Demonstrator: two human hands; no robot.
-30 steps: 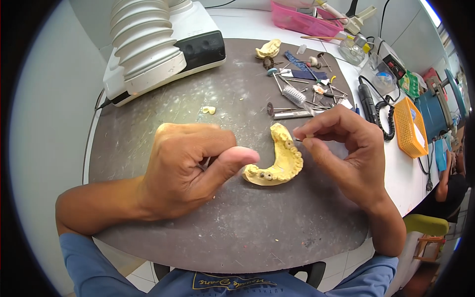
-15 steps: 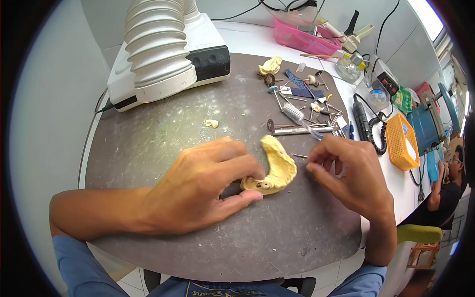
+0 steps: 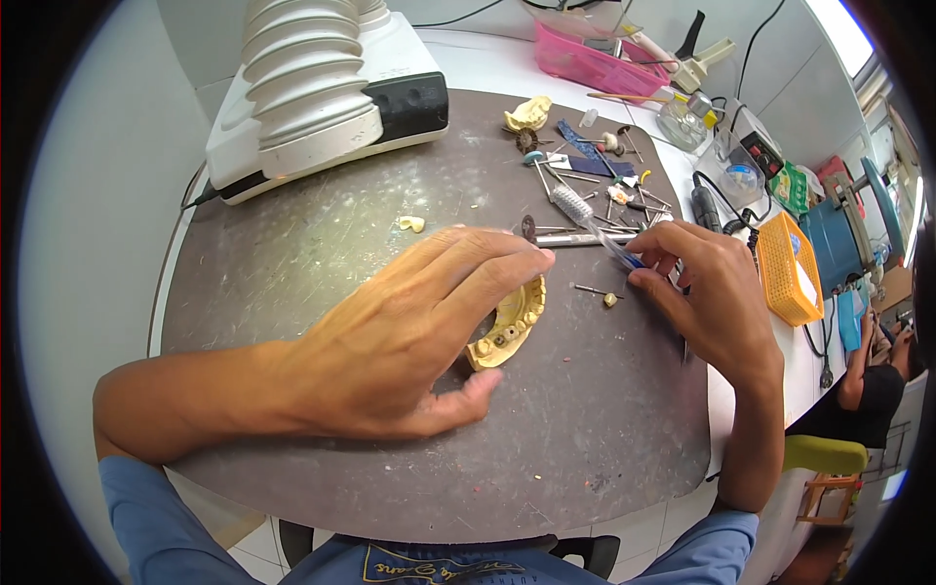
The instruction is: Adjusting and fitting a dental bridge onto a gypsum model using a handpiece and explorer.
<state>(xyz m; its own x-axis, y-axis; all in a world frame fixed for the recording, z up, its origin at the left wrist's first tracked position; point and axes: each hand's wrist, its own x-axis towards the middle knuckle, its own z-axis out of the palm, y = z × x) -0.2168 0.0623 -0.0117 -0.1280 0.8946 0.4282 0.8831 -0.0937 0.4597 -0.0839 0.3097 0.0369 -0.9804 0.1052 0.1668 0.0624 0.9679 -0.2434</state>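
Observation:
My left hand [image 3: 409, 331] lies over a yellow plaster dental cast [image 3: 509, 331] on the dark round mat [image 3: 322, 224]. Its fingers arch over the cast's top and the thumb presses in from below, so only the toothed right side shows. My right hand [image 3: 717, 302] is to the right of the cast and apart from it. Its fingertips pinch a thin tool with a bluish handle [image 3: 616, 249]. A small metal bur [image 3: 600, 292] lies on the mat between the cast and my right hand.
Several burs and hand tools [image 3: 585, 195] are scattered at the back right of the mat, with a second yellow cast [image 3: 528, 114] behind them. A white machine with a ribbed hose [image 3: 312, 88] stands at the back left. A pink tray [image 3: 595, 63], an orange basket [image 3: 785, 268] and another person [image 3: 882, 375] are to the right.
My left hand has turned over and covered more of the cast, setting it on the mat. My right hand has drawn away from it, up and to the right, toward the tools.

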